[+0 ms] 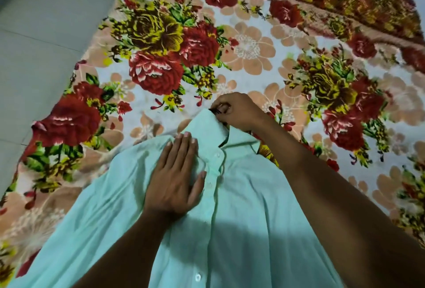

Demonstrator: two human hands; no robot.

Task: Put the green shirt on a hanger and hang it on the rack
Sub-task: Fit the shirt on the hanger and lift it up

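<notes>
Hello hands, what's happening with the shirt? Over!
Left hand flat on green shirt. Right hand pinching something dark at the collar. Nothing in the way.

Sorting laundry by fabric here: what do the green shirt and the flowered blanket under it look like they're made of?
The green shirt looks like thin, smooth woven cloth, perhaps cotton or a blend: matte, draping in soft folds, with pale plastic-looking buttons. The flowered blanket looks like plush fleece or mink-type pile, probably synthetic: its printed roses have a fuzzy, slightly shiny nap. Fibre content can't be confirmed from the look alone.
</notes>
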